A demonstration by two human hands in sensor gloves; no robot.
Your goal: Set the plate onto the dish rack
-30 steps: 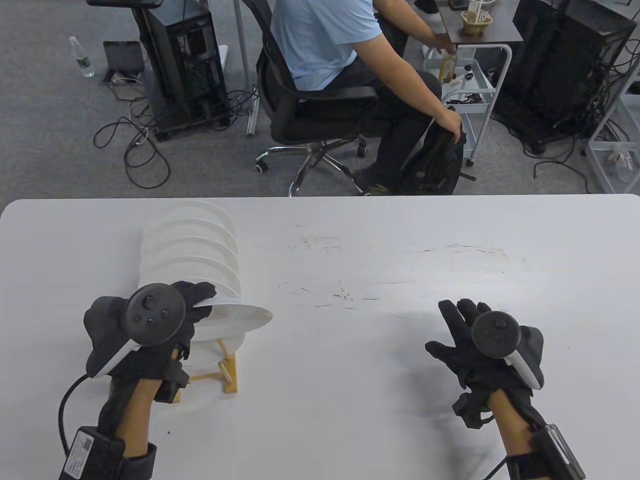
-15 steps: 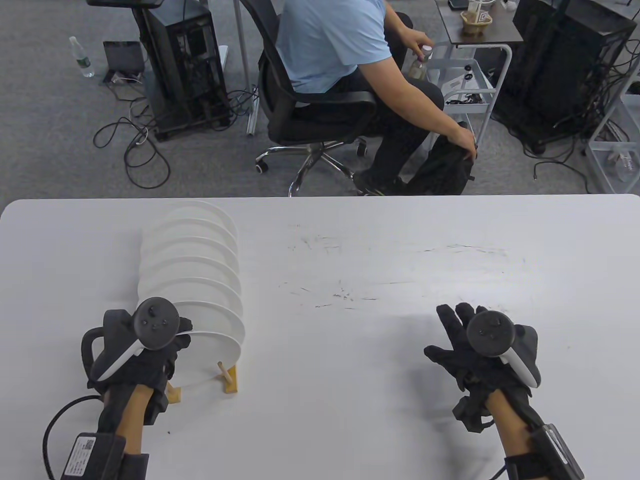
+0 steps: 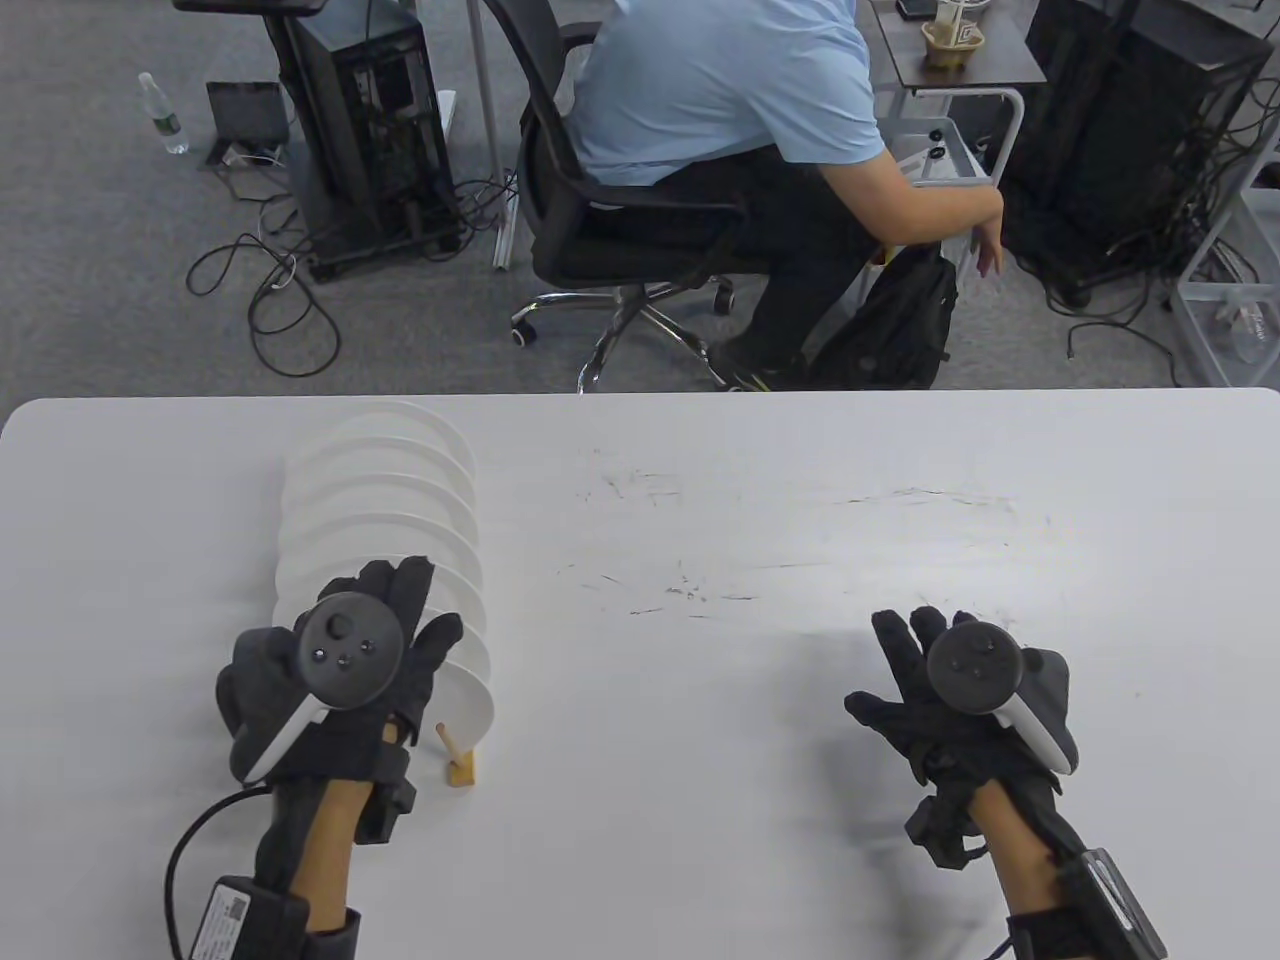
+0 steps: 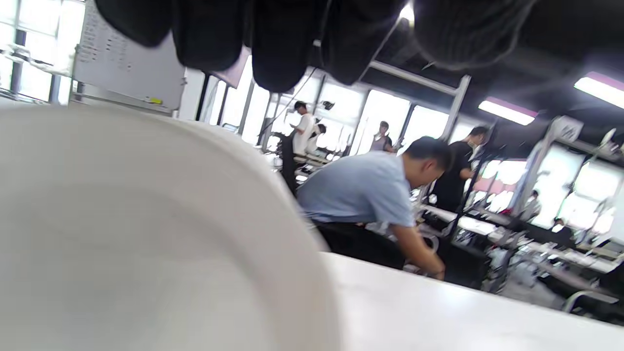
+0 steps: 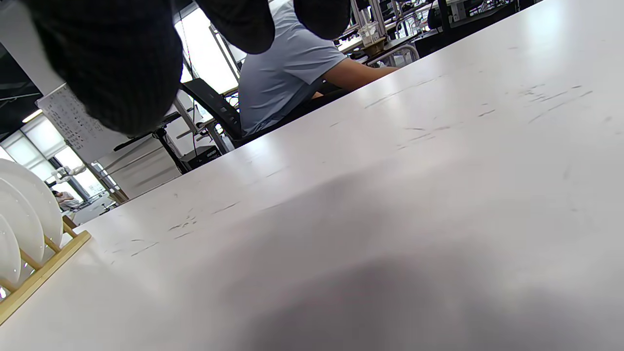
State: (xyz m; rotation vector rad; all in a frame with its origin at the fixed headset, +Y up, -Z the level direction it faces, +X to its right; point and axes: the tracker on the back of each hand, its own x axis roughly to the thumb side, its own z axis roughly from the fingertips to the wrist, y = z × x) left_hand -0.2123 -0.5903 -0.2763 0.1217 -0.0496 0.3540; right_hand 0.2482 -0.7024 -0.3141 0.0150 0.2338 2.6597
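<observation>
Several white plates (image 3: 385, 480) stand upright in a row in a wooden dish rack (image 3: 460, 768) on the left of the white table (image 3: 750, 700). The nearest plate (image 3: 472, 690) stands in the front slot. My left hand (image 3: 425, 600) hovers over that plate's top with the fingers spread and holds nothing. In the left wrist view the plate (image 4: 146, 234) fills the lower left, and the fingers (image 4: 273, 48) hang above its rim with a gap. My right hand (image 3: 880, 660) is open and empty, low over the table at the right.
The right wrist view shows the rack (image 5: 44, 263) and plates (image 5: 24, 209) far to the left across bare tabletop. A person on an office chair (image 3: 640, 220) sits beyond the table's far edge, with carts and computer towers behind.
The left hand held the plate tilted over the rack's front, stood it in the front slot, then let go and opened above it. The right hand barely moved.
</observation>
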